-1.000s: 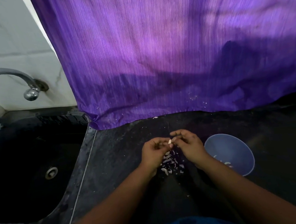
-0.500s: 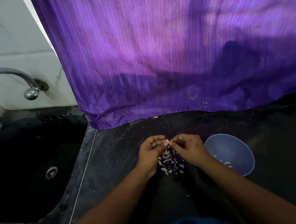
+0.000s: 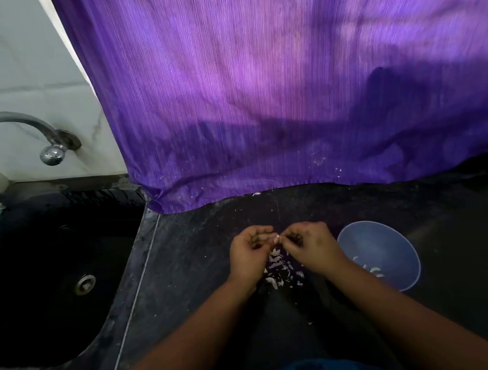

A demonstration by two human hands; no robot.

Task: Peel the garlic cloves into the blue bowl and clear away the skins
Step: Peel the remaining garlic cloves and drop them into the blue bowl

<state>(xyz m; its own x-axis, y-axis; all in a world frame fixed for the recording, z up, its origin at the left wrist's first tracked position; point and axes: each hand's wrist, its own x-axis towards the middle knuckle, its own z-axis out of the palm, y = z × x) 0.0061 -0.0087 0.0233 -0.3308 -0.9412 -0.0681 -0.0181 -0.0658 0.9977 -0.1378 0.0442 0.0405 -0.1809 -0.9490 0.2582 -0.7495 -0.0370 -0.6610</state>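
Two hands meet over the dark table [image 3: 204, 279], close to the near edge. The left hand [image 3: 251, 252] and the right hand [image 3: 309, 245] both have curled fingers, and their tips pinch a small white garlic clove [image 3: 276, 238] between them. The clove is tiny. Only a pale bit of it shows, so I cannot tell which way its long side points.

Just under the hands lies a little heap of white skins [image 3: 280, 271] on the table. The blue bowl [image 3: 378, 256] sits on the table just to the right of the right hand. A few white peeled cloves [image 3: 372, 269] lie in the bottom of it.

A second ago the hands were a bit farther from the person, and more of the white clove showed between the fingers. Now the hands are a little lower, and the fingers hide most of the clove. The bowl and the skins lie where they were.

On the left there is a black sink [image 3: 36, 282] with a shiny tap [image 3: 20, 130] above it. A big purple cloth [image 3: 287, 90] hangs at the far side of the table.
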